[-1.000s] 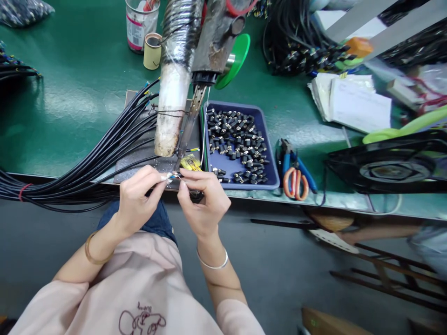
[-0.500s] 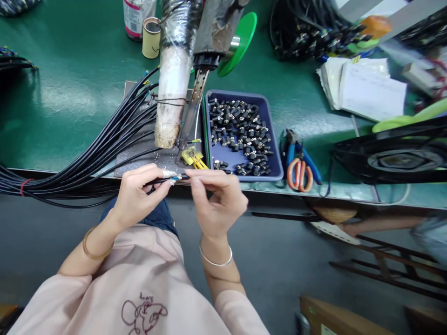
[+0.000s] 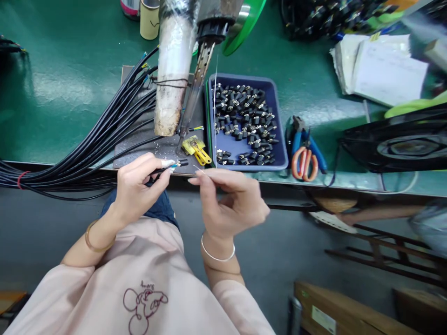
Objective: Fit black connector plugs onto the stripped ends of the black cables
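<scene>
My left hand (image 3: 138,186) pinches a black cable near its end, with white wrapping on a fingertip. Beyond those fingers, short coloured cores lead into a small black connector (image 3: 182,163). Between thumb and forefinger, my right hand (image 3: 232,200) grips a thin strand of solder wire (image 3: 215,121); its free tip points left toward the connector, a small gap apart. The wire runs up past the tray toward a green spool (image 3: 246,28). Above the hands, a soldering iron (image 3: 194,95) slants down beside a wrapped, scorched white tube (image 3: 172,88).
A blue tray (image 3: 283,156) of black connectors stands right of the iron. Blue pliers (image 3: 316,153) and orange-handled cutters (image 3: 303,163) lie beside it. A yellow utility knife (image 3: 199,151) rests near the iron tip. Bundled black cables (image 3: 87,139) spread at left; a black fan (image 3: 412,149) is at right.
My right hand has drawn away from the connector to the right and now holds solder wire. The left hand keeps its pinch on the cable. The view has shifted slightly.
</scene>
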The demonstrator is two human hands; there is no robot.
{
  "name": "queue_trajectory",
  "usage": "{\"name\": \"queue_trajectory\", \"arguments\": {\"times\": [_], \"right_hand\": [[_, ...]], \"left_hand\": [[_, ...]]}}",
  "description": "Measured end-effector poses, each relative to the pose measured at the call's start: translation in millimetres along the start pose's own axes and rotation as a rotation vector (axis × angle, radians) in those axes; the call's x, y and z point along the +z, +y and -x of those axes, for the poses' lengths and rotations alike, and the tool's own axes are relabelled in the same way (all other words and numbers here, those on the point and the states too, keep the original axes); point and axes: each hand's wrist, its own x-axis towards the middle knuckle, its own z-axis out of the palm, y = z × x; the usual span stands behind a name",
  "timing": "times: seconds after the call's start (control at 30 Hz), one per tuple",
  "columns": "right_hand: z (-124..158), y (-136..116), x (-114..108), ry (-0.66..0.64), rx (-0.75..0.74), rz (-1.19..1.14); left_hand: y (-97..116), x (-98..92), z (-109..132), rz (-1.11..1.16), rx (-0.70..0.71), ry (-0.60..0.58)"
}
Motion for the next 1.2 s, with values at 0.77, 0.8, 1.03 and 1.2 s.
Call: {"name": "queue_trajectory", "arguments": {"times": [0.77, 0.8, 1.03, 1.2], "right_hand": [[-12, 11, 22, -0.048, -0.064, -0.049], [-13, 11, 22, -0.048, -0.067, -0.047], [-17, 15, 24, -0.043, -0.081, -0.036], [-20, 14, 24, -0.035, -0.086, -0.049]], "left_hand": [[-7, 9.1, 0, -0.077, 0.035, 0.045], [-8, 9.6, -1, -0.088, 0.035, 0.048], [-9, 13.0, -3, -0.149, 0.051, 0.064], [-8, 15.1, -5, -0.129, 0.093, 0.114]]}}
